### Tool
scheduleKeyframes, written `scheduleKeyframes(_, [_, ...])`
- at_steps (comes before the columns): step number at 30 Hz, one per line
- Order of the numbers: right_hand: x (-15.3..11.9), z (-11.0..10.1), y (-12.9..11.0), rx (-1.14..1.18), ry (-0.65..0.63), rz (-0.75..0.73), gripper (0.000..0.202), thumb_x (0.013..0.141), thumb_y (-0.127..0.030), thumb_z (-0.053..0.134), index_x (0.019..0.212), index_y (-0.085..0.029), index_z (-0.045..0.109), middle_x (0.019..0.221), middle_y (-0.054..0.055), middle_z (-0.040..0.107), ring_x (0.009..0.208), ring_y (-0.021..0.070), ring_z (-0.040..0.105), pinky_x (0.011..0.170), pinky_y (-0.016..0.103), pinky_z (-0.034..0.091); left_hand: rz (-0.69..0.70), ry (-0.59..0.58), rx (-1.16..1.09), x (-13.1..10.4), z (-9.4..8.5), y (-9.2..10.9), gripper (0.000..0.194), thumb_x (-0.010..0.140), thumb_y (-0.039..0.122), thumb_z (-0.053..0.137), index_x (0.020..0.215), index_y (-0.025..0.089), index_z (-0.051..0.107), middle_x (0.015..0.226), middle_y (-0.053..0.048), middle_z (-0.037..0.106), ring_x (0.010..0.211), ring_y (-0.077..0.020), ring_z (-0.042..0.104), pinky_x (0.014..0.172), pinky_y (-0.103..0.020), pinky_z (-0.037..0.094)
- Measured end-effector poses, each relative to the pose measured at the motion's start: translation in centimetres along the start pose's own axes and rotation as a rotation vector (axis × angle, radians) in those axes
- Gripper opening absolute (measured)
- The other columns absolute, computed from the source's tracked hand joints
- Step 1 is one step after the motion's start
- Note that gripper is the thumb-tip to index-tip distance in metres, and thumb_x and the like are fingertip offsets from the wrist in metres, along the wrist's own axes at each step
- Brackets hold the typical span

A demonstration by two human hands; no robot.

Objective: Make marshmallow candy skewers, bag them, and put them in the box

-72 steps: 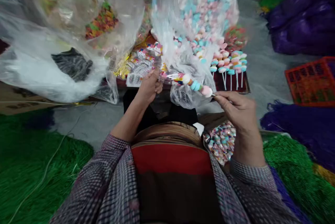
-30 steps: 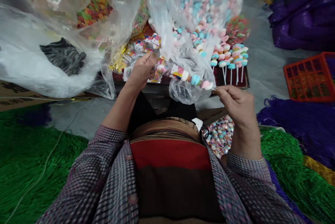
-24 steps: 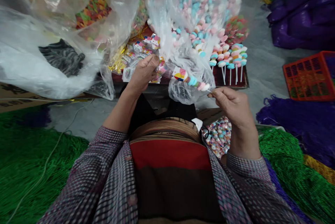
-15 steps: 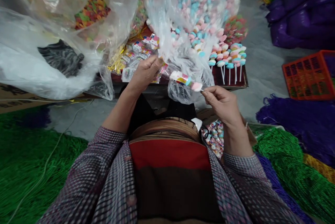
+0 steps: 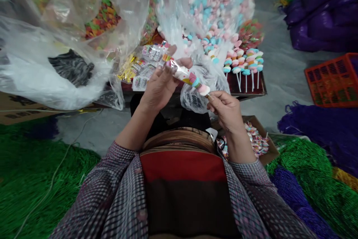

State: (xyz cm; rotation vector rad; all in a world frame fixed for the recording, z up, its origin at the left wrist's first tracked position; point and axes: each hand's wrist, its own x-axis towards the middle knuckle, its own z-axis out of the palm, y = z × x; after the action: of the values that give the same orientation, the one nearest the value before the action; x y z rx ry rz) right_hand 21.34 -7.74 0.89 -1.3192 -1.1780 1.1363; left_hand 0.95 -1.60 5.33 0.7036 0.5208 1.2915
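A marshmallow skewer with pink, blue and white pieces hangs slanted between my hands, its upper part inside a clear printed wrapper. My right hand pinches the stick at its lower end. At the upper end, the thumb of my left hand lies on the wrapper, with the other fingers loosely behind it. Printed wrappers lie on the table just beyond my left hand. Several bare marshmallow skewers rest at the table's right edge, sticks toward me. A crumpled clear bag droops over the front edge beneath the held skewer.
A big bag of marshmallows and bags of colourful ring candy cover the back of the table. An open carton of wrapped sweets stands by my right forearm. An orange crate and green strands are farther right.
My left hand has gone from a closed pinch to loosened fingers around the skewer's wrapped upper end. My right hand has moved slightly left with the stick, and the skewer slants more.
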Motion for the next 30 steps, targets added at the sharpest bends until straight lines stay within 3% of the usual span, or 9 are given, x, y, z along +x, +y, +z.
scheduleKeyframes(6, [-0.6,1.4,0.0,-0.153,0.005,-0.078,0.043,0.087,-0.067,0.068,0.086,-0.025,0.075,0.053,-0.007,0.049,0.045,0.0084,0.038,0.046,0.025,0.034,-0.113,0.193,0.075,0.6,1.7,-1.2,0.018,0.102,0.037,0.058,0.097,0.021,0.064,0.082,-0.002,0.068,0.085,-0.0150,0.073,0.071,-0.025,0.056])
scheduleKeyframes(11, [-0.8,2.5,-0.2,-0.184,0.002,-0.098,0.042,0.092,-0.066,0.062,0.090,-0.025,0.073,0.051,-0.008,0.049,0.045,0.0098,0.042,0.050,0.028,0.042,-0.124,0.181,0.061,0.5,1.9,-1.8,0.021,0.102,0.039,0.058,0.093,0.021,0.063,0.082,-0.002,0.067,0.078,-0.0133,0.070,0.060,-0.022,0.050])
scheduleKeyframes(15, [-0.6,3.2,-0.2,-0.198,-0.050,-0.125,0.038,0.096,-0.060,0.060,0.093,-0.025,0.072,0.052,-0.008,0.051,0.046,0.0105,0.046,0.053,0.029,0.044,-0.186,0.254,0.136,0.5,1.5,-2.1,0.020,0.100,0.039,0.062,0.092,0.021,0.062,0.083,-0.001,0.068,0.078,-0.0121,0.070,0.061,-0.020,0.048])
scheduleKeyframes(20, [-0.5,3.5,0.4,-0.348,-0.037,-0.204,0.031,0.101,-0.051,0.053,0.106,-0.026,0.071,0.056,-0.005,0.058,0.051,0.0138,0.055,0.060,0.031,0.051,-0.185,0.238,0.149,0.3,1.1,-2.7,0.020,0.100,0.038,0.061,0.089,0.021,0.062,0.082,-0.001,0.069,0.072,-0.0100,0.068,0.062,-0.020,0.049])
scheduleKeyframes(25, [-0.7,3.6,0.9,-0.557,0.055,-0.314,0.035,0.102,-0.041,0.053,0.133,-0.029,0.064,0.077,0.001,0.076,0.065,0.0186,0.069,0.070,0.035,0.059,-0.213,0.276,0.159,0.2,0.9,-3.1,0.025,0.103,0.042,0.056,0.092,0.021,0.061,0.078,-0.001,0.068,0.075,-0.0114,0.069,0.064,-0.021,0.052])
scheduleKeyframes(30, [-0.8,4.5,2.1,-0.681,0.056,-0.418,0.038,0.104,-0.038,0.046,0.133,-0.029,0.070,0.097,0.007,0.080,0.082,0.0224,0.076,0.082,0.038,0.062,-0.250,0.276,0.039,0.4,1.2,-3.3,0.028,0.104,0.044,0.054,0.093,0.019,0.060,0.079,0.000,0.067,0.087,-0.0125,0.073,0.071,-0.021,0.055])
